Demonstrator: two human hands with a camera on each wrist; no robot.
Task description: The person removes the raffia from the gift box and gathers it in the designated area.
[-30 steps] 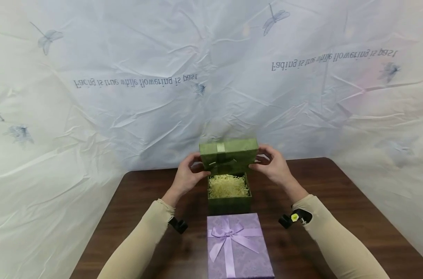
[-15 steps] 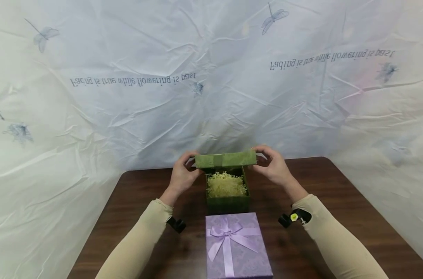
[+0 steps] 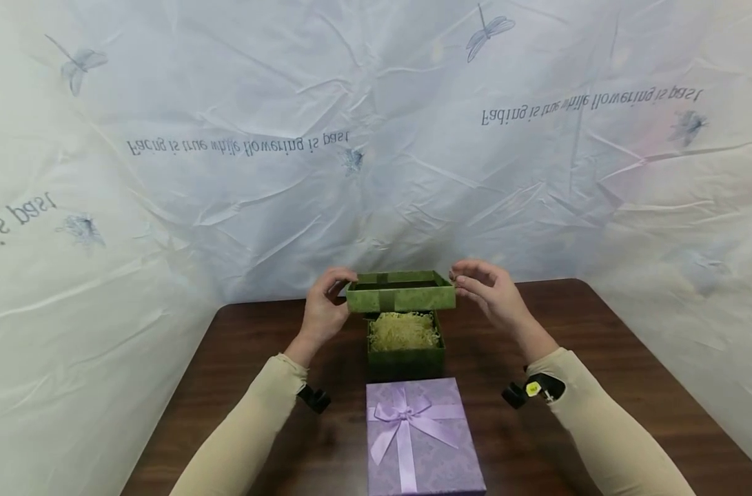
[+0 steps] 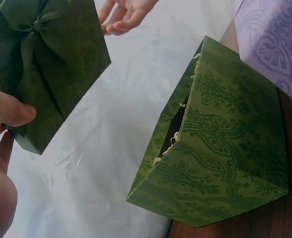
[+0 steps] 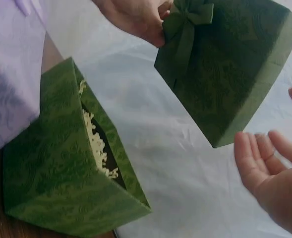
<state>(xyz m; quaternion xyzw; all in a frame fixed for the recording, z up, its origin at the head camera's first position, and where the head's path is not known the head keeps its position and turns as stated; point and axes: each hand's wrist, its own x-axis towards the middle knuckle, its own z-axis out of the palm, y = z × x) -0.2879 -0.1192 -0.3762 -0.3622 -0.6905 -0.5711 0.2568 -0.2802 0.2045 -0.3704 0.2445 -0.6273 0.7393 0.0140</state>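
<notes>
A green patterned box lid [image 3: 400, 299] hangs above and behind a green gift box [image 3: 407, 359], its hollow inside facing up. On its underside, a green ribbon bow [image 4: 35, 24] shows in both wrist views. My left hand [image 3: 324, 306] pinches the lid's left end, the thumb [image 4: 19, 113] lying on the bow side. My right hand [image 3: 490, 293] is beside the lid's right end with fingers loosely extended; in the right wrist view its fingertips [image 5: 240, 136] are at the lid's edge, and contact is hard to tell. Pale yellow shredded paper [image 3: 403, 331] fills the lidless box.
A purple gift box [image 3: 450, 458] with a lilac bow stands in front of the green box, nearer to me. Both rest on a dark wooden table [image 3: 258, 386]. A white printed cloth [image 3: 376, 172] hangs close behind the table's far edge.
The lid has tipped over from showing its bow side to showing its hollow inside, and sits lower than a second ago. My right hand has loosened its grip and shifted slightly right.
</notes>
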